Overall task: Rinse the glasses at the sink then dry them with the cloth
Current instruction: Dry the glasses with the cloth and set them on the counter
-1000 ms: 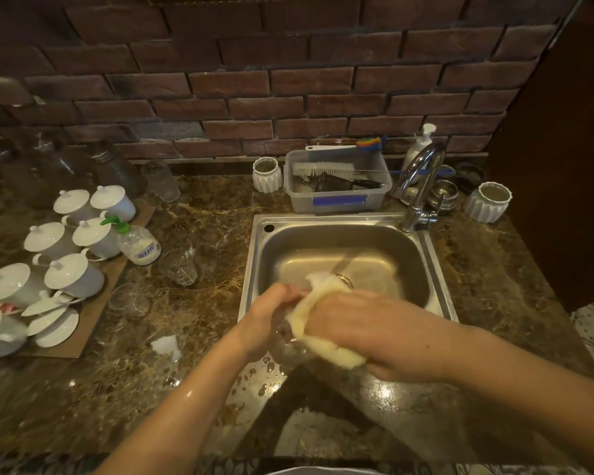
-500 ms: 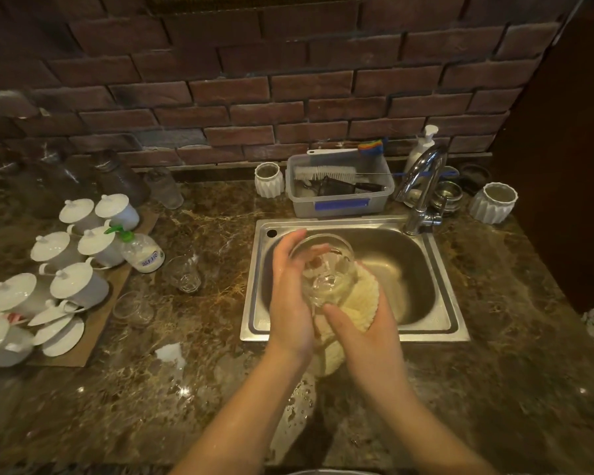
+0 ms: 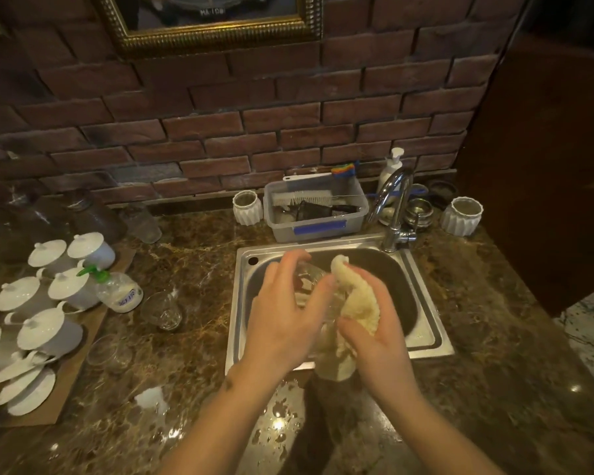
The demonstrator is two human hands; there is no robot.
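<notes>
Over the steel sink (image 3: 426, 296) my left hand (image 3: 285, 317) grips a clear glass (image 3: 307, 281), mostly hidden behind my fingers. My right hand (image 3: 378, 334) holds a pale yellow cloth (image 3: 357, 299) pressed against the glass's right side, with one end sticking up and the other hanging down. Two more clear glasses stand on the counter to the left: one upright glass (image 3: 162, 310) beside a small bottle and a lower glass (image 3: 108, 353) nearer me. The tap (image 3: 393, 207) at the sink's back right shows no running water.
White lidded cups (image 3: 48, 330) crowd a brown board on the left beside a green-capped bottle (image 3: 119, 291). Behind the sink sit a grey tub (image 3: 318, 224) with brushes, white ribbed pots, a soap dispenser and metal bowls. Water drops lie on the marble counter (image 3: 186, 406).
The hands rose from the sink's front edge to over the basin. The glass turned from mouth facing me to held sideways, and the cloth shifted from under it to its right side.
</notes>
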